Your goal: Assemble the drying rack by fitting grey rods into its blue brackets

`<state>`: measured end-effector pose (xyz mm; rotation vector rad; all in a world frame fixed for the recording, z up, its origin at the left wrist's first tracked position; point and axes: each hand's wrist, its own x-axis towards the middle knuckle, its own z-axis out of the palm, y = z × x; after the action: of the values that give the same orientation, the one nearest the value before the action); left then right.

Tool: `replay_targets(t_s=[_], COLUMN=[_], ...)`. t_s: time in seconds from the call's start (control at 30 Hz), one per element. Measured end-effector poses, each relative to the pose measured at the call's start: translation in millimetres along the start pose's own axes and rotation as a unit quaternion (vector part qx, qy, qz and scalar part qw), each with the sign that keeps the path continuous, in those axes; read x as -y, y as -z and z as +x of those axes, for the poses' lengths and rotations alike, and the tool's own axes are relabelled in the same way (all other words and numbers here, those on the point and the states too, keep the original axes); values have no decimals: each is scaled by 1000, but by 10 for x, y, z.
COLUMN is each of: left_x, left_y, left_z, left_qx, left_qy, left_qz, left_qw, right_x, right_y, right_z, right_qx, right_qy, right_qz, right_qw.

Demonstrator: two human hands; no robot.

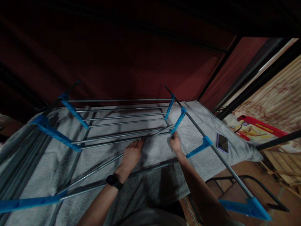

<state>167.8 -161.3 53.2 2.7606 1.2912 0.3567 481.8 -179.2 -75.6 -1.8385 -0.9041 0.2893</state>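
Note:
My left hand (132,153), with a dark watch (114,181) on the wrist, is closed over a loose-looking metal tube (94,171). That tube slants from a blue bracket at the lower left toward the far right, its far end near another blue plastic bracket (180,118). At the lower end of this bracket, my right hand (176,143) is closed, fingers partly hidden behind the thumb side. Both hands are inside a rack frame of metal tubes and blue brackets lying on its back. Several cross tubes (124,119) span the far part, held at both ends.
A grey blanket (98,166) lies under the rack. More dark tubes (25,160) are bundled at the left. To the right are a phone (222,143), a red and yellow box (256,129) and a metal-framed chair (254,185). A dark red wall (131,69) stands behind.

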Motion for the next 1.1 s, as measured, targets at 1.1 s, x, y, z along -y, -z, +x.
replay_targets(t_s=[1.1], left_x=[-140], left_y=[295], left_z=[482], left_qx=[-24], left_qy=[-39], left_qz=[6], left_qw=[999], right_x=[68], right_y=[11], right_z=[-33], right_qx=[1], right_qy=[5], right_qz=[-5], right_qw=[1000])
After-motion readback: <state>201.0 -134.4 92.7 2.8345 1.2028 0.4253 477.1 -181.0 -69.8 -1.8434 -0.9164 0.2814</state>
